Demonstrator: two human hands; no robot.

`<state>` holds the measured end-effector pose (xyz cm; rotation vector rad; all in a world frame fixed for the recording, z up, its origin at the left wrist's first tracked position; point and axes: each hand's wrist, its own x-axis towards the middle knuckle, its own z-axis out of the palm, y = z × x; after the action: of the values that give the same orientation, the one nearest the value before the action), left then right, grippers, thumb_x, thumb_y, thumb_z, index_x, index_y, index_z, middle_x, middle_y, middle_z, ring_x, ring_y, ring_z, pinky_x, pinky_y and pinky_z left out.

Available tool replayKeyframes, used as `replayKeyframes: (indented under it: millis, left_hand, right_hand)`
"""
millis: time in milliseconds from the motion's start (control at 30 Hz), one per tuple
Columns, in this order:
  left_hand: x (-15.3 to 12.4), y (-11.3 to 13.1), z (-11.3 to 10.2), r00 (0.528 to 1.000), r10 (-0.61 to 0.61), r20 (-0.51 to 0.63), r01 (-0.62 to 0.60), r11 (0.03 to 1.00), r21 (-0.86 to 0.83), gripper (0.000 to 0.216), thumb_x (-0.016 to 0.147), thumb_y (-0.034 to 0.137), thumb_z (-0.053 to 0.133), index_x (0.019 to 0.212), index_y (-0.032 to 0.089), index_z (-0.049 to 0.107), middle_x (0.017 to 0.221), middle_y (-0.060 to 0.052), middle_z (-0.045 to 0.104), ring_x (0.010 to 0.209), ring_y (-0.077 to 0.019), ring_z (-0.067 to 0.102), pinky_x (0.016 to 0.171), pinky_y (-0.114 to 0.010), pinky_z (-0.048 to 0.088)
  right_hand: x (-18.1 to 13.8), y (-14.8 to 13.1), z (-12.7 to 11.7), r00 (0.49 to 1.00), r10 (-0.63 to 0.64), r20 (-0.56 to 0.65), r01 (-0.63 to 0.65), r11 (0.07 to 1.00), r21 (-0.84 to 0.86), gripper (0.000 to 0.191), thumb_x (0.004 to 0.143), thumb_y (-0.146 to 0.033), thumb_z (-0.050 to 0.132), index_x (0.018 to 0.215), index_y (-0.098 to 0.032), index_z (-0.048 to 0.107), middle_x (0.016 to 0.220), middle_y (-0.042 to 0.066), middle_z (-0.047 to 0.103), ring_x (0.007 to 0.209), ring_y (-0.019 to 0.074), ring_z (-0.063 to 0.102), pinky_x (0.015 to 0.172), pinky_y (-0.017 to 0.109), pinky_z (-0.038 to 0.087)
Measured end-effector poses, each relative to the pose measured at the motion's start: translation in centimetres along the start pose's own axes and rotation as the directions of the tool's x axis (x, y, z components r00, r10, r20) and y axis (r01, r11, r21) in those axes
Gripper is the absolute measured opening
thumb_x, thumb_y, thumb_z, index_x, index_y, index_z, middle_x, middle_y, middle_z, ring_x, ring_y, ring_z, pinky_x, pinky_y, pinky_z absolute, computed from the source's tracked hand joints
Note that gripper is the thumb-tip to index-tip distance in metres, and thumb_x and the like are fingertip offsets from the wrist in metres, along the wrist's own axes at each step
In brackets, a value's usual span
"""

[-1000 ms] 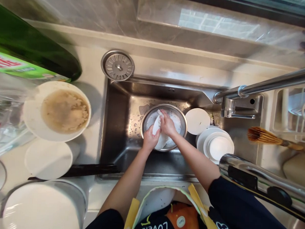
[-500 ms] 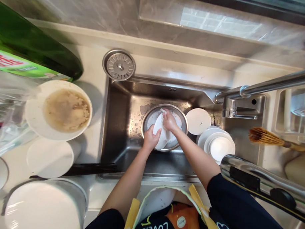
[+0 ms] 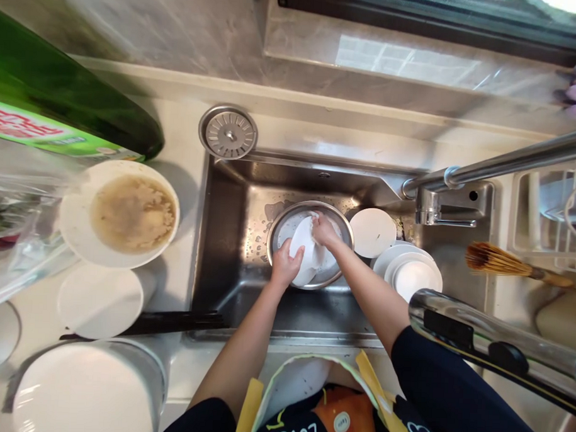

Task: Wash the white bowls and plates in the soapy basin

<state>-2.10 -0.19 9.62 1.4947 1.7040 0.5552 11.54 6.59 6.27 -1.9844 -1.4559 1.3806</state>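
My left hand [image 3: 286, 264] grips the near left edge of a white plate [image 3: 302, 247], thumb on top. The plate is tilted inside a round metal basin [image 3: 271, 233] that holds whitish, sudsy water. My right hand [image 3: 324, 230] is closed at the plate's right side, with a bit of white cloth [image 3: 313, 214] showing at its fingertips. Much of the cloth is hidden by the fingers. Right of the basin, a white dish [image 3: 373, 233] and a stack of white bowls and plates [image 3: 417, 281] rest in the steel sink [image 3: 223, 239].
At left stand a bowl of cloudy liquid and food bits [image 3: 132, 214], a white bowl [image 3: 100, 301], dark chopsticks [image 3: 171, 323], a large white dish [image 3: 83, 391] and a green bottle [image 3: 74, 101]. A drain strainer [image 3: 228, 132], faucet [image 3: 429, 205] and bristle brush [image 3: 497, 258] surround the sink.
My right hand has shifted slightly along the plate's right side. My left hand keeps its hold. The whole view has moved a little.
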Motion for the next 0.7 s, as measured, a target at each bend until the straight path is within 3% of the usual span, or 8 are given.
replayKeyframes:
  millis: [67,233,300,433,700]
  left_hand:
    - [0.0,0.0,0.1,1.0,0.007,-0.002,-0.007,1.0,0.011,0.022,0.081,0.038,0.052,0.081,0.017,0.056,0.062,-0.002,0.059,0.053,-0.0142,0.055,0.052,-0.025,0.042]
    - [0.0,-0.2,0.1,0.999,0.039,0.003,-0.039,0.999,0.024,0.019,0.081,0.036,0.052,0.084,0.017,0.056,0.067,-0.004,0.061,0.057,-0.0154,0.057,0.054,-0.025,0.042]
    - [-0.1,-0.2,0.1,1.0,0.028,0.013,-0.028,0.999,0.028,0.02,0.081,0.037,0.051,0.084,0.017,0.056,0.066,-0.003,0.061,0.052,-0.0143,0.055,0.052,-0.025,0.041]
    - [-0.1,0.0,0.0,1.0,0.007,0.015,-0.008,0.999,0.043,0.022,0.082,0.039,0.051,0.079,0.018,0.054,0.06,-0.001,0.057,0.048,-0.0134,0.053,0.05,-0.024,0.039]
    - [-0.1,0.2,0.0,0.999,0.046,0.02,-0.047,0.998,0.052,0.02,0.082,0.039,0.051,0.079,0.019,0.053,0.059,0.0,0.055,0.05,-0.0134,0.053,0.05,-0.024,0.038]
  right_hand:
    - [0.1,0.0,-0.2,1.0,0.014,-0.013,-0.014,1.0,-0.011,0.042,0.092,-0.022,0.031,0.13,-0.014,0.047,0.127,0.015,0.055,0.121,0.0232,0.05,0.106,0.042,0.035]
    - [-1.9,-0.4,0.4,0.96,-0.275,-0.045,0.275,0.961,-0.004,0.044,0.09,-0.026,0.036,0.131,-0.014,0.045,0.138,0.012,0.045,0.133,0.0197,0.035,0.113,0.038,0.026]
    - [-1.8,-0.3,0.3,0.97,-0.239,-0.043,0.241,0.97,0.037,0.042,0.09,-0.025,0.036,0.13,-0.017,0.046,0.132,0.011,0.051,0.129,0.019,0.04,0.111,0.039,0.029]
    - [-0.7,0.4,-0.2,0.999,-0.029,-0.018,0.031,0.992,0.123,0.04,0.09,-0.024,0.034,0.127,-0.021,0.049,0.113,0.008,0.061,0.117,0.0194,0.05,0.104,0.042,0.037]
    - [-1.8,1.0,-0.7,0.994,-0.106,-0.025,0.109,0.965,0.237,0.047,0.085,-0.033,0.047,0.131,-0.025,0.046,0.126,0.005,0.053,0.119,0.0194,0.048,0.103,0.038,0.039]
